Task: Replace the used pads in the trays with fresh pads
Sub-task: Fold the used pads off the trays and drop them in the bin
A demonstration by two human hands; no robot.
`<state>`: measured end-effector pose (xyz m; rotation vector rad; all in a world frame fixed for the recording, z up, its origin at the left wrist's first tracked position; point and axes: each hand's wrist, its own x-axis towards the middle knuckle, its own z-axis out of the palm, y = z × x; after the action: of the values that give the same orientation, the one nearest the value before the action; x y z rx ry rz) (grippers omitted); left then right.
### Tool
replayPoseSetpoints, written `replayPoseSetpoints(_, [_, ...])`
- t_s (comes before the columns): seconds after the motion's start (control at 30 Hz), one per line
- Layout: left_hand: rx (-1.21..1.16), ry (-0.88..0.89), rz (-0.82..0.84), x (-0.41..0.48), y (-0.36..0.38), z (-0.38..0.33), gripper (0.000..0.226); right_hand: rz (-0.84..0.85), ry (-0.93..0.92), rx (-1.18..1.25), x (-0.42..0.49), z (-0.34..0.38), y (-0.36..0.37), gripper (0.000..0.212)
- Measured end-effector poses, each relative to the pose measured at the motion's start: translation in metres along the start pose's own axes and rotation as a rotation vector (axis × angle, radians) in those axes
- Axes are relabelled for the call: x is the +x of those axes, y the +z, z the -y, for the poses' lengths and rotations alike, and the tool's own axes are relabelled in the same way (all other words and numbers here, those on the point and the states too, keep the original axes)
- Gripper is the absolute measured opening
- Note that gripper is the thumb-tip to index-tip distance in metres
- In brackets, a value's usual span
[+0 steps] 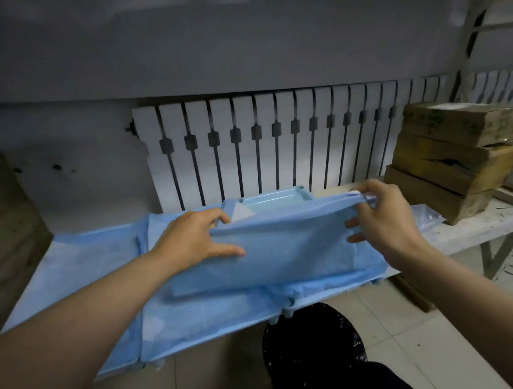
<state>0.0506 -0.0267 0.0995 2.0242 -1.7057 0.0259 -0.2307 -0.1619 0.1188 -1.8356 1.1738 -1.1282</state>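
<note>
A folded blue pad (284, 247) is held up over the bench, its top edge raised. My left hand (197, 239) grips its left edge, thumb on the front and fingers curled behind. My right hand (382, 215) pinches its upper right corner. Behind the pad, the far rim of a light blue tray (280, 196) shows, with a white patch inside it. More blue pads (215, 314) lie spread flat beneath, covering the bench and hiding whatever trays lie under them.
A white radiator (275, 143) stands against the wall behind. Stacked cardboard boxes (454, 154) sit on the white bench (482, 228) at right, a clear plastic bag (428, 214) beside them. A black-lined bin (313, 352) stands on the tiled floor below.
</note>
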Motion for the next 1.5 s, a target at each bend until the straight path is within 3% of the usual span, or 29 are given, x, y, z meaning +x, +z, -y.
replayPoseSetpoints(0.17, [0.294, -0.127, 0.131, -0.011, -0.027, 0.030, 0.047, 0.011, 0.060, 0.256, -0.004, 0.031, 0.008, 0.018])
replayPoseSetpoints(0.27, [0.062, -0.288, 0.072, -0.024, -0.054, 0.040, 0.032, -0.001, 0.065, 0.369, -0.003, 0.051, 0.011, 0.021])
replayPoseSetpoints(0.37, [-0.297, -0.424, -0.136, -0.030, -0.078, 0.043, 0.020, -0.013, 0.037, 0.430, 0.003, 0.068, 0.015, 0.022])
replayPoseSetpoints(0.53, [-0.704, -0.482, -0.568, -0.025, -0.109, 0.027, 0.009, -0.119, -0.123, 0.515, 0.011, 0.099, 0.026, 0.019])
replayPoseSetpoints(0.7, [-0.742, -0.471, -0.864, -0.009, -0.123, 0.028, 0.024, -0.186, -0.245, 0.585, 0.024, 0.122, 0.039, 0.019])
replayPoseSetpoints(0.8, [-0.658, -0.535, -0.801, -0.001, -0.119, 0.049, 0.020, -0.130, -0.202, 0.524, 0.038, 0.124, 0.052, 0.023])
replayPoseSetpoints(0.9, [-0.562, -0.726, -0.568, 0.002, -0.103, 0.071, 0.031, -0.033, -0.011, 0.445, 0.054, 0.111, 0.070, 0.019])
replayPoseSetpoints(1.0, [-0.773, -0.845, -0.448, 0.012, -0.090, 0.079, 0.025, 0.046, 0.142, 0.384, 0.072, 0.096, 0.091, 0.020])
replayPoseSetpoints(1.13, [-0.911, -0.750, -0.564, 0.055, -0.090, 0.083, 0.014, -0.006, 0.145, 0.397, 0.105, 0.095, 0.110, 0.020])
replayPoseSetpoints(1.37, [-1.014, -0.426, -0.920, 0.136, -0.143, 0.061, 0.013, -0.085, -0.151, 0.417, 0.162, 0.144, 0.111, 0.020])
replayPoseSetpoints(1.5, [-1.045, -0.277, -1.027, 0.151, -0.176, 0.042, 0.012, -0.156, -0.304, 0.457, 0.175, 0.173, 0.095, 0.023])
